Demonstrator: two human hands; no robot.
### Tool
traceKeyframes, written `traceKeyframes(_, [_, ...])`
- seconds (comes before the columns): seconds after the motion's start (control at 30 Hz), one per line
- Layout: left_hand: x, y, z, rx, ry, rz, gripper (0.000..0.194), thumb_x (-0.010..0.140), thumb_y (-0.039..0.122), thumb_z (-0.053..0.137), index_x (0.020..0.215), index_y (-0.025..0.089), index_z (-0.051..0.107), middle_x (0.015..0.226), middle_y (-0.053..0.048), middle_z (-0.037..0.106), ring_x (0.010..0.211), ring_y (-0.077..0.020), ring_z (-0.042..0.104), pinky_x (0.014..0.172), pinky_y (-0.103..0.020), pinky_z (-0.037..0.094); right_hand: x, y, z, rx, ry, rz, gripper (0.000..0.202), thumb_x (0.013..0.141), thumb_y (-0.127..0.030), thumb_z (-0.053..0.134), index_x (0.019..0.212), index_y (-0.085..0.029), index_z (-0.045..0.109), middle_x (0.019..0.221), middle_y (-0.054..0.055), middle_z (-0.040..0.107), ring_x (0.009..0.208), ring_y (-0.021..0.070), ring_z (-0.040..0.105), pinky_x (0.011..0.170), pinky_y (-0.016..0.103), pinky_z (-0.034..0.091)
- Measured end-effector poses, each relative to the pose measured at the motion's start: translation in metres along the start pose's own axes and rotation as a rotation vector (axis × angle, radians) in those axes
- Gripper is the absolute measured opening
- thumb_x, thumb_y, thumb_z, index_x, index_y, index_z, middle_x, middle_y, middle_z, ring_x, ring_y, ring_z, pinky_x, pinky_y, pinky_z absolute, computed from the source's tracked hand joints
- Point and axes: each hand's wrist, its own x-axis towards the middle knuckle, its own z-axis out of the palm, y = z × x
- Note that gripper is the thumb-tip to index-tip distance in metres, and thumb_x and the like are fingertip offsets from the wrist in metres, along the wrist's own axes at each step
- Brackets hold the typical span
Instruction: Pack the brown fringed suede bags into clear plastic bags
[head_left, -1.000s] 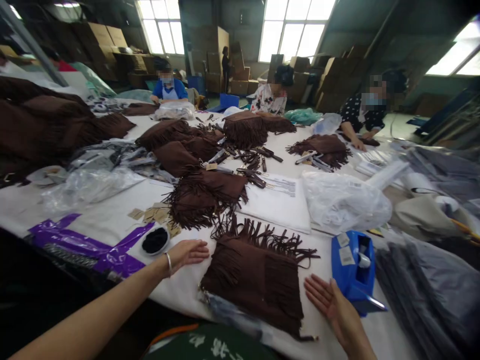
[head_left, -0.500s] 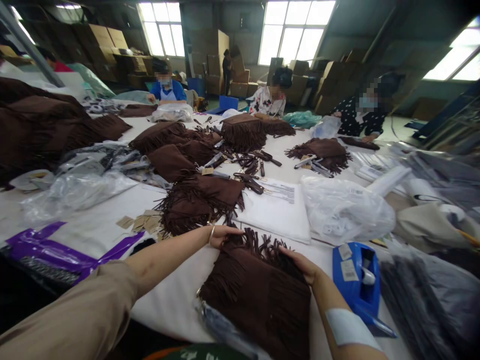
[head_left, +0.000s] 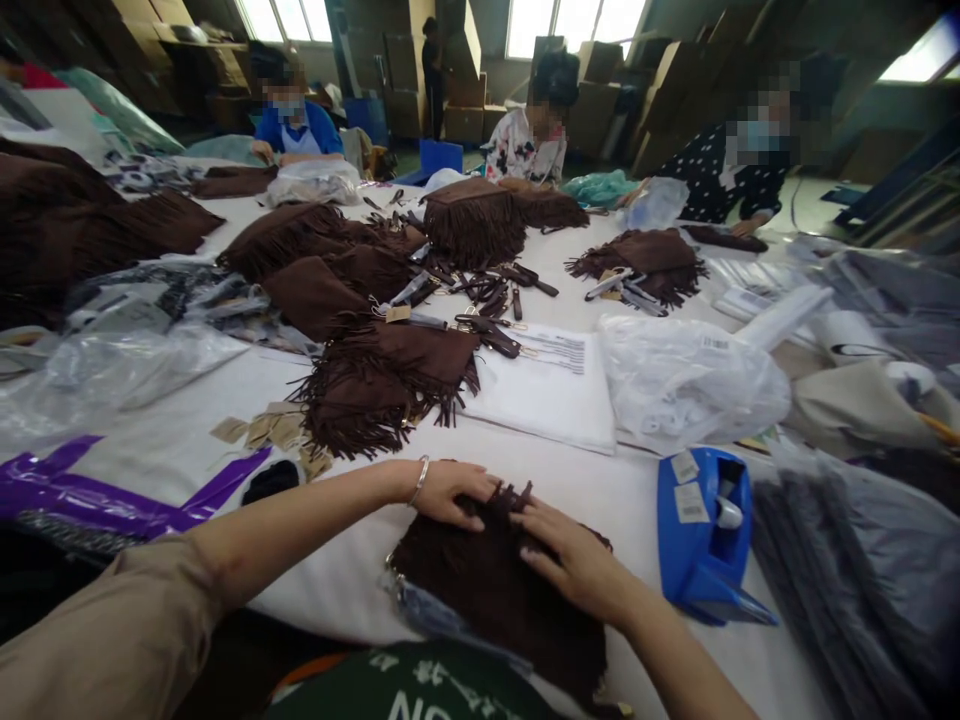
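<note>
A dark brown fringed suede piece point(head_left: 487, 590) lies on the white table point(head_left: 360, 580) right in front of me, its fringe folded back toward me. My left hand point(head_left: 450, 492) rests on its far left corner, fingers spread on the fringe. My right hand point(head_left: 574, 565) presses flat on its top, just right of the left hand. A clear plastic bag point(head_left: 442, 625) sticks out from under the piece's near edge.
A blue tape dispenser point(head_left: 701, 535) stands right of my hands. More brown fringed pieces point(head_left: 390, 385) are heaped ahead, with white sheets point(head_left: 547, 395), clear bags point(head_left: 690, 385), purple strips point(head_left: 90, 495) and paper tags point(head_left: 262, 430). Three people work at the far side.
Both hands went from flat on the table beside the piece to its far fringe, then drew the fringe back toward me. The piece is now shorter, with my palms on it.
</note>
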Motion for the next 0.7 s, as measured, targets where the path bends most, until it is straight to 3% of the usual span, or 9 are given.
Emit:
traceKeyframes(0.13, [-0.031, 0.005, 0.033, 0.219, 0.069, 0.153, 0.052, 0.082, 0.036, 0.058, 0.131, 0.028, 0.044, 0.143, -0.008, 0.039, 0.135, -0.0265, 0.029, 0.113, -0.049, 0.014, -0.034, 0.005, 0.055, -0.276, 0.038, -0.097, 0.062, 0.086, -0.041, 0.049, 0.141, -0.027, 0.023, 0.149, 0.006, 0.026, 0.138, 0.0248, 0.02, 0.113, 0.051, 0.022])
traceKeyframes(0.2, [-0.041, 0.006, 0.043, 0.243, 0.118, 0.145, 0.047, 0.084, 0.036, 0.054, 0.13, 0.029, 0.046, 0.141, -0.006, 0.041, 0.135, -0.0251, 0.03, 0.113, -0.047, 0.017, -0.047, 0.006, 0.067, -0.194, 0.052, -0.13, 0.051, 0.088, -0.037, 0.045, 0.136, -0.028, 0.035, 0.146, 0.005, 0.034, 0.137, 0.0228, 0.026, 0.113, 0.05, 0.023])
traceKeyframes(0.27, [-0.048, 0.01, 0.05, 0.246, 0.157, 0.133, 0.041, 0.085, 0.036, 0.053, 0.126, 0.029, 0.051, 0.139, -0.005, 0.045, 0.135, -0.0246, 0.03, 0.113, -0.045, 0.017, -0.055, 0.001, 0.066, 0.04, 0.111, -0.155, 0.035, 0.091, -0.035, 0.037, 0.118, -0.027, 0.057, 0.132, 0.004, 0.053, 0.128, 0.0213, 0.041, 0.111, 0.049, 0.029])
traceKeyframes(0.33, [-0.053, 0.016, 0.055, 0.233, 0.183, 0.127, 0.036, 0.086, 0.036, 0.052, 0.121, 0.027, 0.055, 0.136, -0.005, 0.049, 0.134, -0.0236, 0.031, 0.113, -0.043, 0.017, -0.055, -0.008, 0.054, 0.333, 0.255, -0.133, 0.046, 0.094, -0.036, 0.023, 0.095, -0.023, 0.067, 0.108, 0.006, 0.068, 0.11, 0.0207, 0.057, 0.105, 0.047, 0.039])
traceKeyframes(0.4, [-0.057, 0.024, 0.06, 0.218, 0.191, 0.131, 0.035, 0.086, 0.035, 0.052, 0.119, 0.026, 0.057, 0.134, -0.005, 0.051, 0.133, -0.0227, 0.032, 0.114, -0.042, 0.015, -0.045, -0.017, 0.039, 0.491, 0.425, -0.035, 0.057, 0.094, -0.038, 0.013, 0.09, -0.021, 0.067, 0.096, 0.007, 0.07, 0.1, 0.0206, 0.062, 0.099, 0.045, 0.044])
traceKeyframes(0.47, [-0.06, 0.032, 0.066, 0.211, 0.198, 0.136, 0.034, 0.086, 0.036, 0.052, 0.119, 0.026, 0.057, 0.133, -0.005, 0.052, 0.132, -0.0222, 0.034, 0.115, -0.042, 0.013, -0.025, -0.021, 0.027, 0.402, 0.496, 0.073, 0.048, 0.093, -0.042, 0.021, 0.1, -0.022, 0.065, 0.107, 0.007, 0.067, 0.106, 0.0209, 0.059, 0.101, 0.045, 0.041])
traceKeyframes(0.53, [-0.062, 0.039, 0.072, 0.21, 0.198, 0.135, 0.034, 0.085, 0.038, 0.054, 0.117, 0.026, 0.058, 0.132, -0.005, 0.053, 0.132, -0.0222, 0.036, 0.115, -0.043, 0.011, -0.003, -0.018, 0.023, 0.147, 0.439, 0.108, 0.036, 0.088, -0.044, 0.042, 0.113, -0.025, 0.059, 0.12, 0.005, 0.061, 0.116, 0.0219, 0.052, 0.105, 0.044, 0.038])
traceKeyframes(0.6, [-0.065, 0.044, 0.078, 0.199, 0.196, 0.136, 0.033, 0.084, 0.039, 0.056, 0.114, 0.025, 0.059, 0.129, -0.006, 0.055, 0.13, -0.0221, 0.038, 0.115, -0.043, 0.01, 0.014, -0.012, 0.03, -0.105, 0.351, 0.077, 0.038, 0.083, -0.04, 0.053, 0.118, -0.025, 0.056, 0.121, 0.006, 0.06, 0.116, 0.0233, 0.051, 0.103, 0.045, 0.04])
traceKeyframes(0.7, [-0.069, 0.053, 0.088, 0.141, 0.217, 0.141, 0.03, 0.083, 0.039, 0.057, 0.11, 0.024, 0.062, 0.124, -0.007, 0.059, 0.128, -0.0215, 0.042, 0.114, -0.041, 0.014, 0.018, -0.004, 0.054, -0.314, 0.354, 0.039, 0.031, 0.088, -0.03, 0.044, 0.113, -0.023, 0.059, 0.113, 0.008, 0.064, 0.108, 0.0226, 0.056, 0.097, 0.044, 0.045])
